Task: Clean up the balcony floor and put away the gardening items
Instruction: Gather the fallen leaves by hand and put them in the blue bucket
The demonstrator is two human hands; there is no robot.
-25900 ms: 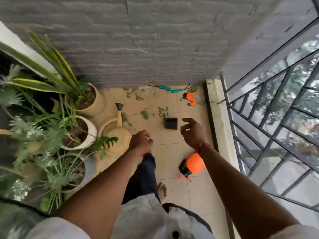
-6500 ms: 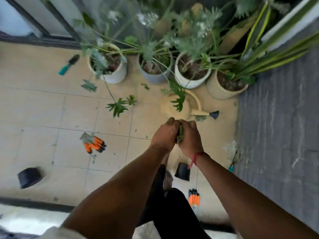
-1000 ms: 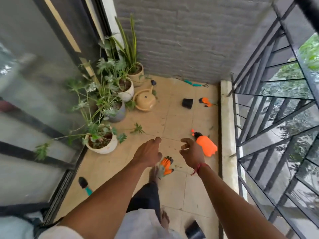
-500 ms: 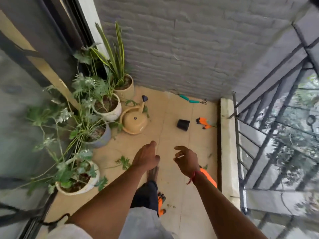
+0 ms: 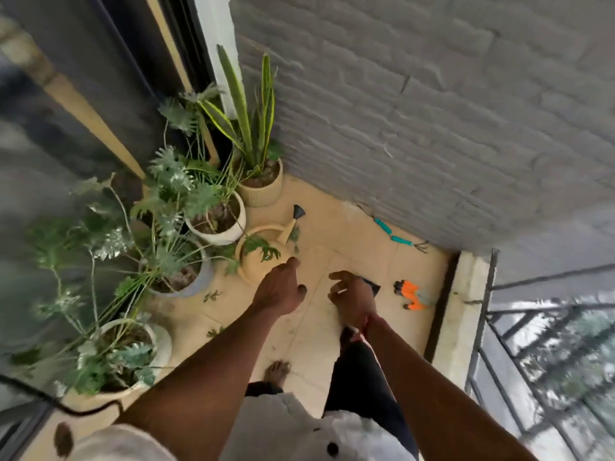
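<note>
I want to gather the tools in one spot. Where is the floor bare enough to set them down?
Bare tiles lie between the watering can and the teal tools along the brick wall, and between the glove and the foot. The left side is crowded with pots and leaf scraps.

Home balcony, tiled floor [image 5: 336, 234], grey brick wall [image 5: 432, 111], metal railing [image 5: 486, 314], potted plants [image 5: 213, 214]

Both arms extended; left hand [image 5: 279, 289] and right hand [image 5: 352, 295] empty, fingers loose.
</note>
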